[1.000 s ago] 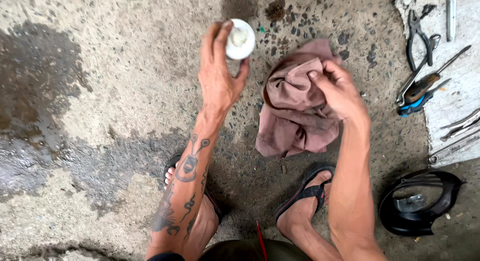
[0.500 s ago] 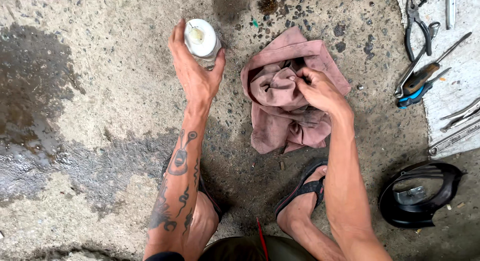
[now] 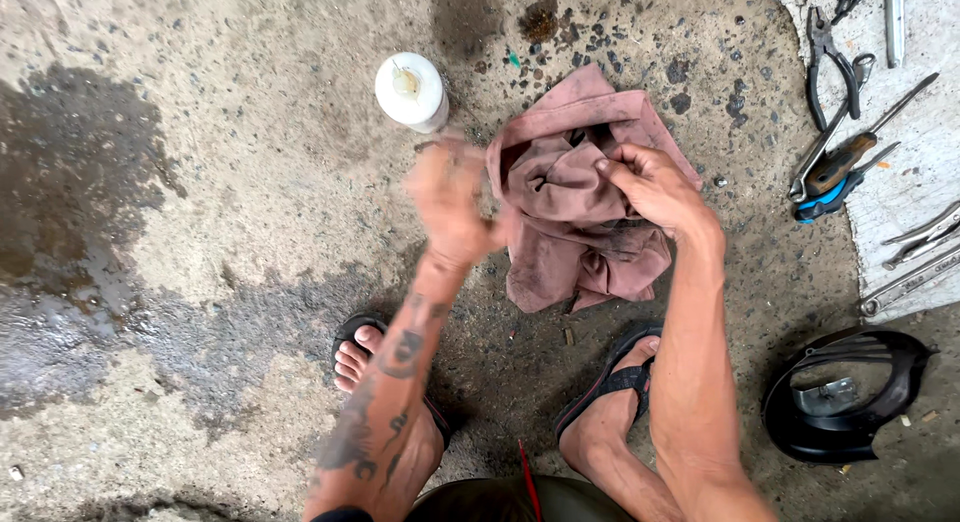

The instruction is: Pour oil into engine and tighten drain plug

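Head view, looking down at my squat on a concrete floor (image 3: 230, 212). My left hand (image 3: 450, 197) is motion-blurred, in the air just left of the rag, holding nothing I can see; fingers look loosely spread, though the blur keeps me from being sure. My right hand (image 3: 655, 187) is closed, pinching a fold of the dusty pink rag (image 3: 575, 232), which lies crumpled on the floor in front of my feet, between both hands.

White bottle (image 3: 411, 90) stands upright on the floor just beyond my left hand, apart from it and from the rag's left edge. Seen from the top; cannot tell what is inside.

Edges and room: wide bare floor to the left, with dark wet patches (image 3: 80, 192). Open floor also above the bottle. On the right, less room: a pale slab (image 3: 930, 102) runs along the frame's right edge and carries pliers (image 3: 830, 57), a screwdriver with brown handle (image 3: 850, 157), a blue-handled tool (image 3: 830, 197) and wrenches (image 3: 915, 252). These sit well apart from the rag's right edge.

Black curved plastic housing (image 3: 850, 402) lies on the floor bottom right, near my right forearm, open side up; a small grey metal piece (image 3: 825, 394) sits inside it.

My sandalled feet (image 3: 360, 357) are just below the rag.
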